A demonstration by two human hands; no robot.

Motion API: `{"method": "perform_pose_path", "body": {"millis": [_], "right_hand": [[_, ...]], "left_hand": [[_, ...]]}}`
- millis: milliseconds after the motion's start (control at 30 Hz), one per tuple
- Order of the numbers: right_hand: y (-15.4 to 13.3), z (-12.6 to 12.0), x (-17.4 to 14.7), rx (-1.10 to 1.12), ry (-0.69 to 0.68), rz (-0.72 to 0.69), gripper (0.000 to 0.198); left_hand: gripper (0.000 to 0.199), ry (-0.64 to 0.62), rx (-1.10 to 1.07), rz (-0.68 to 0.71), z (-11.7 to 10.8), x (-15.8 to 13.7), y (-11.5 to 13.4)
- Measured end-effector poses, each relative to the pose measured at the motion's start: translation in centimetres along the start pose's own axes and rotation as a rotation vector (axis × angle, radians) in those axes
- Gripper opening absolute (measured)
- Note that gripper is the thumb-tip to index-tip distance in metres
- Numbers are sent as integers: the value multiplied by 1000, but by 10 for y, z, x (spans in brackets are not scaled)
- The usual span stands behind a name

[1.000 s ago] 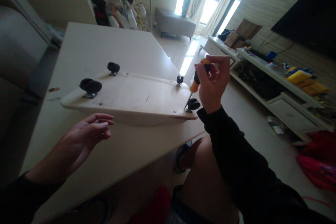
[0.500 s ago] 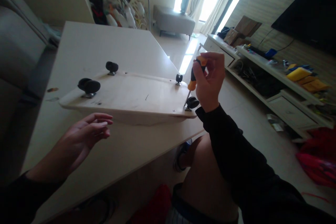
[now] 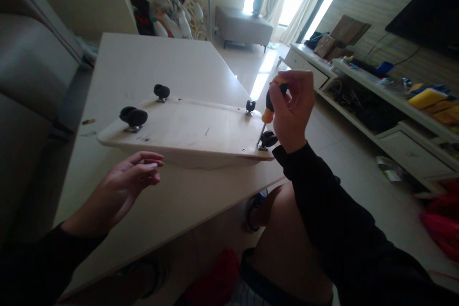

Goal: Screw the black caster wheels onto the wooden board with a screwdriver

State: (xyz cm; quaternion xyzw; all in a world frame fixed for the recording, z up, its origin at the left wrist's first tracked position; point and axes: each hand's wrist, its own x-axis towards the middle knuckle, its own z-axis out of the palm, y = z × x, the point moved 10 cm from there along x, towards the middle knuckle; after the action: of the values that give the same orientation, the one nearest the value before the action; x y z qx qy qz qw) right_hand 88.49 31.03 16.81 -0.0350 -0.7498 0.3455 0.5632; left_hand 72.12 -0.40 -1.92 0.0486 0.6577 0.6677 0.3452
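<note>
My right hand (image 3: 296,110) is closed round the orange and black handle of a screwdriver (image 3: 268,114). Its metal shaft slants down to the mounting plate of a black caster wheel (image 3: 268,138) at the near right corner of a pale wooden board (image 3: 186,126). Black casters also stand at the other corners: one at near left (image 3: 134,116), one at far left (image 3: 162,92) and a smaller-looking one at far right (image 3: 250,107). In front of the board's near edge hovers my left hand (image 3: 124,184), fingers loosely curled and apart, holding nothing.
The board rests on a white table (image 3: 154,57), whose near edge runs diagonally above my legs. Beyond stand a grey bench (image 3: 244,28) and, at right, a long low cabinet (image 3: 358,100) with boxes and yellow items. A grey sofa (image 3: 32,48) is at far left.
The whole view has shifted slightly, so things appear a little further right. Both hands keep nearly the same places relative to the board, and the screwdriver stays at the same caster.
</note>
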Motion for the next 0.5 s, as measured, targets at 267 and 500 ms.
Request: {"method": "perform_pose_path", "body": {"millis": [267, 500], "right_hand": [[3, 0, 0, -9, -18, -28, 22], [2, 1, 1, 3, -18, -44, 15]], "left_hand": [[41, -38, 6, 13, -1, 4, -3], [40, -34, 7, 28, -3, 3, -1]]}}
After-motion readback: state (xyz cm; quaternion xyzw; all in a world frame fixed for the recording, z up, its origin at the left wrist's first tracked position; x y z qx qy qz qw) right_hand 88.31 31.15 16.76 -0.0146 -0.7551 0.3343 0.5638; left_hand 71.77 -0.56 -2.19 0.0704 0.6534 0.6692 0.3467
